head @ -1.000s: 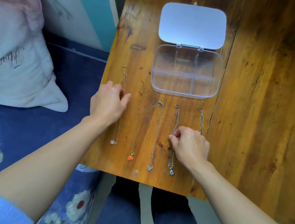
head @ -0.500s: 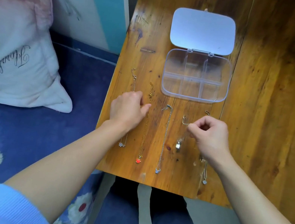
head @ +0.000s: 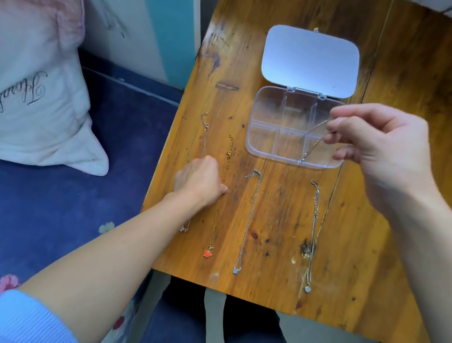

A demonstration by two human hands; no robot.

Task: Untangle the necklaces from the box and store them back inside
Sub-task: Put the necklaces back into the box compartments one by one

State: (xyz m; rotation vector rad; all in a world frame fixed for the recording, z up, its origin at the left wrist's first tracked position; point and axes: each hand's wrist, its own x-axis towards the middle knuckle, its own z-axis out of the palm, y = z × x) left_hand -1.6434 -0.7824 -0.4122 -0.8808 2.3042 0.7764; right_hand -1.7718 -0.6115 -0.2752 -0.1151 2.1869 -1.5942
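Two right-hand fingers (head: pixel 335 127) pinch a silver necklace (head: pixel 309 143) over the box (head: pixel 259 129); left fingers (head: pixel 216 187) curled shut.

A clear plastic box (head: pixel 295 129), divided into compartments, is lying open on the wooden table with its lid (head: pixel 310 60) folded flat behind it. A thin silver necklace (head: pixel 311 141) is being dangled over the box's front right compartment, its lower end touching there. In front of the box, four necklaces are being kept stretched in parallel lines: a silver chain (head: pixel 204 137) leftmost, a gold chain with a red pendant (head: pixel 216 215), a silver chain (head: pixel 248 223), and a silver chain with a pale pendant (head: pixel 313 235) rightmost.
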